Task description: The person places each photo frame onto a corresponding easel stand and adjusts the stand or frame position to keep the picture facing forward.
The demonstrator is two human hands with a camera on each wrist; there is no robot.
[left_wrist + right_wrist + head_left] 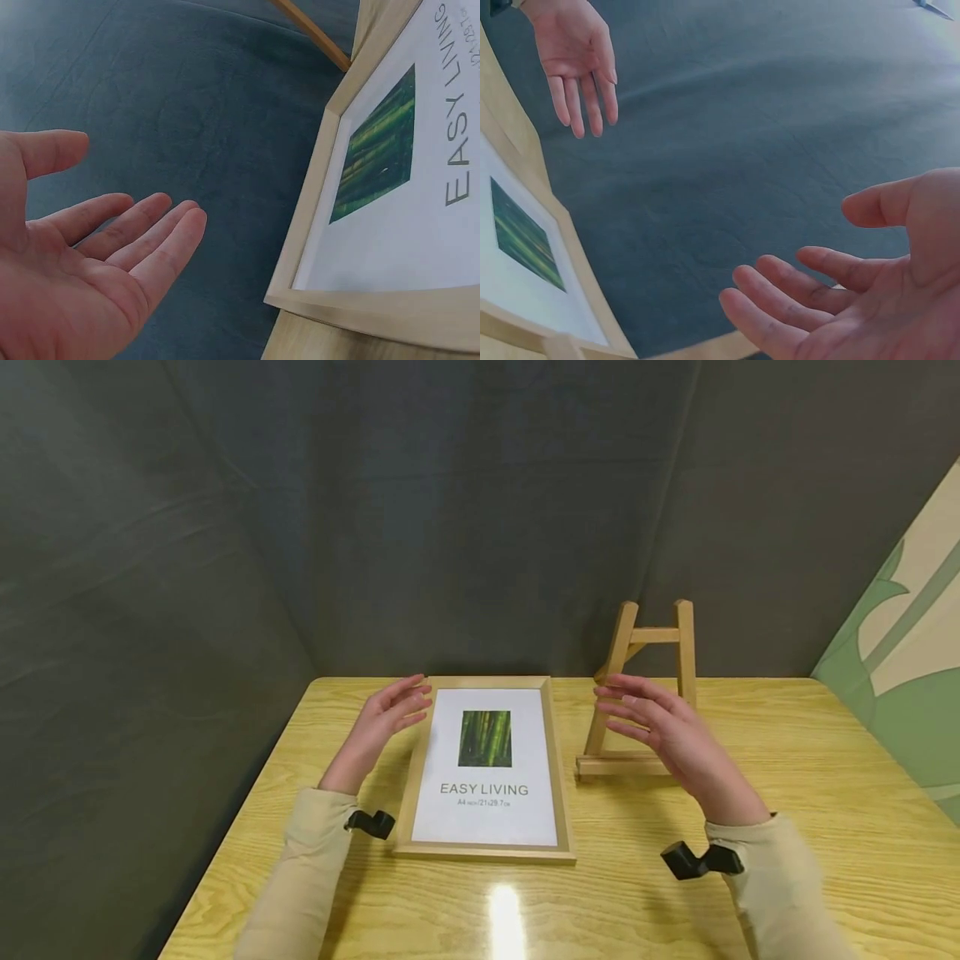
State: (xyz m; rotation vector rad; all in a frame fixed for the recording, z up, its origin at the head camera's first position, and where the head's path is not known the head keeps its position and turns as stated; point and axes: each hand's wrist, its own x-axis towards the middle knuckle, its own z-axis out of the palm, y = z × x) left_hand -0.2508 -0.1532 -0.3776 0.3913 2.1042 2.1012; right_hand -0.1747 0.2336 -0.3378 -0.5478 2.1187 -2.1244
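A picture frame (566, 827) with a light wood border lies on the table, its white sheet printed with a green bamboo picture and "EASY LIVING". Beside its left edge my left hand (380, 727) hovers with relaxed, slightly bent fingers, holding nothing. My right hand (675, 739) is raised in front of a small wooden easel (686, 652), which stands right of the frame; part of the easel is hidden behind it. In the right wrist view the right palm (885, 300) is bare, and in the left wrist view the left palm (82, 292) is too.
The yellow wood-grain table (480, 910) carries both objects. A dark cloth (480, 510) hangs behind it and along the left side. At the far right stands a panel (907, 693) with green leaf shapes. Each sleeve cuff bears a black wrist camera (371, 824).
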